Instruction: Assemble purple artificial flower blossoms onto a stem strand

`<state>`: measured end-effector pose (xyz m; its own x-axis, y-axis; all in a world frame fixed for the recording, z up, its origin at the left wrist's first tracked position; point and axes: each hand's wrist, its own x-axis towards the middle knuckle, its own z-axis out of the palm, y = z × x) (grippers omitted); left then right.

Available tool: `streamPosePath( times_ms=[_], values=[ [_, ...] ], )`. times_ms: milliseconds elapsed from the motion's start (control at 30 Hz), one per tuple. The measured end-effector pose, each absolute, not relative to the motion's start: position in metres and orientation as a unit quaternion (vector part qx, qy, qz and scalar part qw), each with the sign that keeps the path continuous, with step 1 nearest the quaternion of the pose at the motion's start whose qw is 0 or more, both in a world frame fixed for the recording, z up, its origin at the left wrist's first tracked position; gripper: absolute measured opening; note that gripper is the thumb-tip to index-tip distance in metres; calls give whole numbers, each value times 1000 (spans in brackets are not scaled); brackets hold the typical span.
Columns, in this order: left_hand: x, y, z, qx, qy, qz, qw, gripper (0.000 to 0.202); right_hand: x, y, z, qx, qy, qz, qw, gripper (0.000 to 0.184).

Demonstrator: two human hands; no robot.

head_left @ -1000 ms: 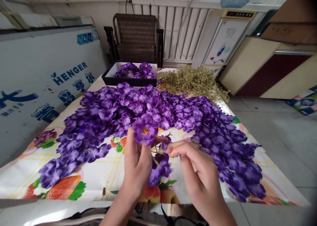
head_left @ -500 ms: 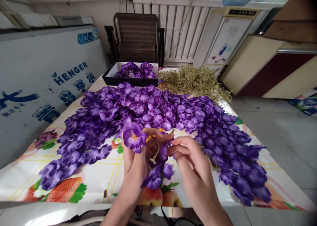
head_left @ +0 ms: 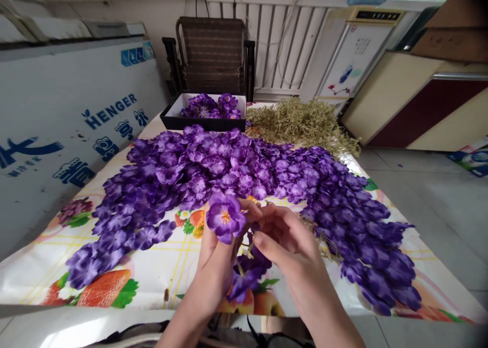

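My left hand (head_left: 215,259) is closed around a sprig of purple artificial flowers (head_left: 225,216), with one open bloom at the top and more blooms (head_left: 247,271) hanging below the palm. My right hand (head_left: 290,246) is right beside it, fingers curled and pinching at the sprig's stem near the bloom. Both hands hover over the near edge of a table covered in a fruit-print cloth (head_left: 163,266). A wide arc of loose purple flowers (head_left: 213,170) lies on the cloth just beyond my hands.
A black box (head_left: 208,115) holding more purple flowers sits at the table's far end, beside a heap of dry yellowish sprigs (head_left: 301,124). A chair (head_left: 211,53) stands behind. A white chest freezer (head_left: 57,114) flanks the left; cabinets (head_left: 412,104) stand at right.
The held bloom swung left, then back to the centre. My right hand's fingers moved in closer to the stem, and both hands shifted slightly lower.
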<state>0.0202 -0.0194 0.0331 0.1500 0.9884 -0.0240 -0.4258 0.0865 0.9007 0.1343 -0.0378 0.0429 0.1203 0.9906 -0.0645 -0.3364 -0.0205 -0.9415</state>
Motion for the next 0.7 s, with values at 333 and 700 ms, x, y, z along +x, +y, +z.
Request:
streamPosePath(
  times_ms=[333, 700],
  values=[
    [16, -14, 33, 383, 286, 563, 674, 15, 132, -36, 42, -412, -382, 547, 621, 7],
    [4, -6, 41, 558, 317, 473, 603, 18, 134, -35, 38, -477, -435, 438, 625, 7]
  ],
)
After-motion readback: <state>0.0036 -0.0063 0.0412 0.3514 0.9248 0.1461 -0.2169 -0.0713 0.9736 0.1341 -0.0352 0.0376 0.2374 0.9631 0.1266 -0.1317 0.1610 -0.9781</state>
